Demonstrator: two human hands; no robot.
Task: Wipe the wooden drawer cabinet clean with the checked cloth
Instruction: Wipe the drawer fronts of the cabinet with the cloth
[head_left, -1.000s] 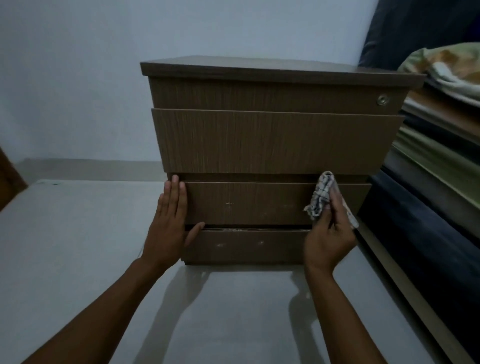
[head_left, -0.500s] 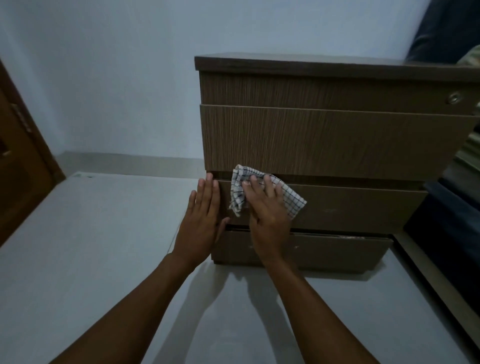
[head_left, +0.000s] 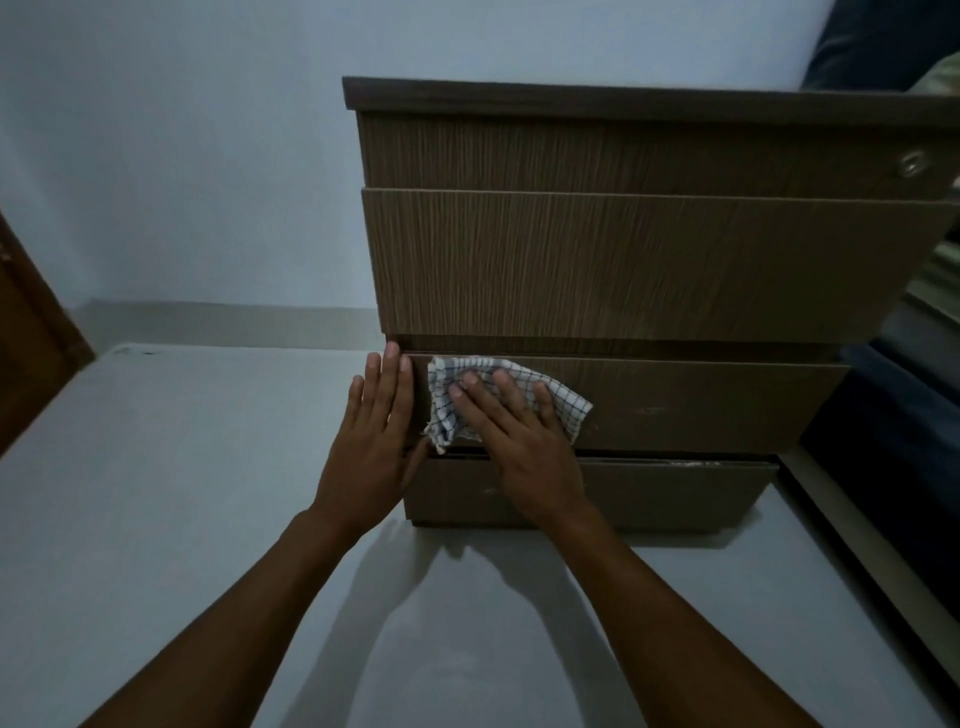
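Observation:
The wooden drawer cabinet (head_left: 623, 260) stands on the pale floor against the wall, its drawer fronts facing me. The white-and-blue checked cloth (head_left: 563, 397) lies flat on the left end of the third drawer front. My right hand (head_left: 511, 441) presses it there with straight, spread fingers. My left hand (head_left: 371, 441) lies flat against the cabinet's left front edge, fingers straight and together, right beside the cloth. A round lock (head_left: 910, 165) sits at the top drawer's right end.
A brown wooden door (head_left: 31, 338) stands at the far left. Dark bedding and a bed frame edge (head_left: 883, 561) run along the right side of the cabinet. Pale floor (head_left: 182, 493) stretches to the left and toward me.
My right hand swept the cloth from the right end of the third drawer front to its left end. The view shifted left. My left hand stayed on the cabinet's left edge.

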